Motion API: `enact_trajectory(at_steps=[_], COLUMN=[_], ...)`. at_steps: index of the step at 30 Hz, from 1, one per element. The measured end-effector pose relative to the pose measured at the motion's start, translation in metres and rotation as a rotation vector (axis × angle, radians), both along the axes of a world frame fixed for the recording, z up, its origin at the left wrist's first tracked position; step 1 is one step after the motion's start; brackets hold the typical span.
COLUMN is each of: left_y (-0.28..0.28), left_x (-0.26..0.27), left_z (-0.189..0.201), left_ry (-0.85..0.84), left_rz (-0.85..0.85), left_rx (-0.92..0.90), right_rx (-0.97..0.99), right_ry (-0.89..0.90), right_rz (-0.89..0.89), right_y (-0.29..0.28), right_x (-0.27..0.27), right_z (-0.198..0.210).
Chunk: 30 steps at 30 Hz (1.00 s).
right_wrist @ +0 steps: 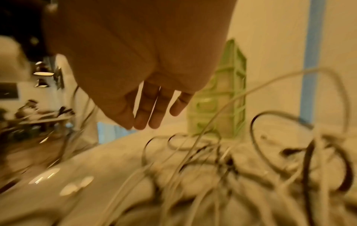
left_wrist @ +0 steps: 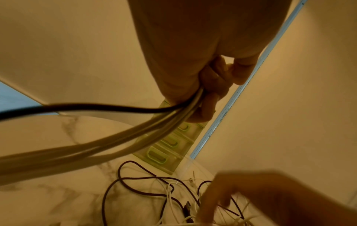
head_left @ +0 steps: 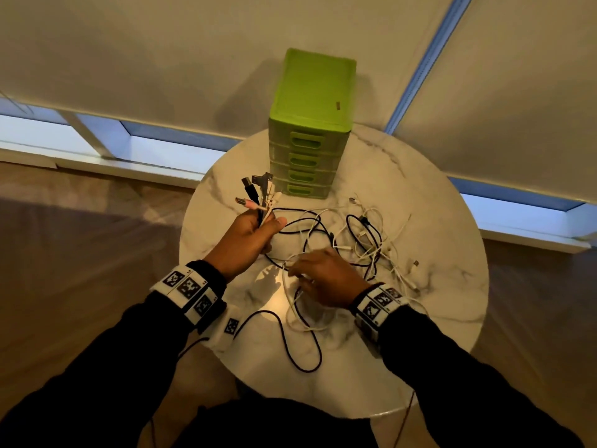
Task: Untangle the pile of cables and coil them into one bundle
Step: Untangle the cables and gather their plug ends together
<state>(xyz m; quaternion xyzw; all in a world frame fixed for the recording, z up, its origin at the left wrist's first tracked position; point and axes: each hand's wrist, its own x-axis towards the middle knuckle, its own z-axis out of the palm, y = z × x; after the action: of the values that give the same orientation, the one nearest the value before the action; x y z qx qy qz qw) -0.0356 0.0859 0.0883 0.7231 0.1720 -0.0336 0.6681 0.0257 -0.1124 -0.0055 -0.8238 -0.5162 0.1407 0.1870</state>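
Left hand: the left hand (head_left: 250, 232) is raised above the tabletop (head_left: 436, 221), fingers (left_wrist: 216, 85) curled tight around a bunch of cable ends (head_left: 258, 195), plugs fanning out just past the knuckles.

Trailing strands: black and white cords run from under those fingers back down toward the pile, so they're not free yet.

Right hand: the right hand (head_left: 326, 278) is flat and relaxed, fingers (right_wrist: 152, 113) straight, holding nothing, hovering right over the near edge of the pile. Can't tell if the tips actually touch a cord.

Cable pile: the cable pile (head_left: 365, 244) sprawls on the tabletop just beyond and to the right of the right fingers, loops crossing everywhere.

Drawer unit: the green drawer unit (head_left: 310, 124) stands just behind the held plugs.

Risk: my guess is that pulling the bunch up now cinches the crossings into knots, or drags the whole pile off the edge. A loop could also snag on the drawers.
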Motion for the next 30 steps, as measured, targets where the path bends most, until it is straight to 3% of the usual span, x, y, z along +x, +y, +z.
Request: enact_trajectory(at_steps=[4,6,8,9,11,18,23,25,30], left_y=[-0.013,-0.02,-0.024,-0.027,-0.03,-0.038,-0.048,-0.051,-0.052], left_x=[0.013,0.018,0.021,0.022,0.024,0.029,0.033,0.033,0.034], left_z=[0.002,0.001,-0.003,-0.005,-0.008,-0.007,-0.002,0.0,-0.002], left_ry=[0.005,0.018,0.019,0.019,0.026,0.047,0.033,0.031,0.012], left_rz=[-0.027,-0.031,-0.045,-0.056,-0.07,-0.071,-0.096,-0.088,-0.087], left_rx=[-0.002,0.013,0.008,0.007,0.018,0.033,0.034,0.04,0.025], right_rx=[0.263,0.089,-0.25,-0.397,-0.5,-0.489,-0.604,-0.477,0.199], right_ry=[0.148,0.177,0.243,0.289,0.383,0.433,0.423,0.365,0.001], right_rz=[-0.656,-0.909,-1.021,-1.017,-1.004,-1.014,-0.94,-0.973,-1.091], right_y=[-0.035,-0.061,-0.081,-0.088,-0.094,-0.093,-0.099,-0.104,-0.106], right_x=[0.078,0.115,0.133,0.135,0.134,0.131,0.119,0.118,0.123], right_z=[0.025,0.02,0.001,-0.01,-0.025,-0.043,-0.037,-0.025,0.04])
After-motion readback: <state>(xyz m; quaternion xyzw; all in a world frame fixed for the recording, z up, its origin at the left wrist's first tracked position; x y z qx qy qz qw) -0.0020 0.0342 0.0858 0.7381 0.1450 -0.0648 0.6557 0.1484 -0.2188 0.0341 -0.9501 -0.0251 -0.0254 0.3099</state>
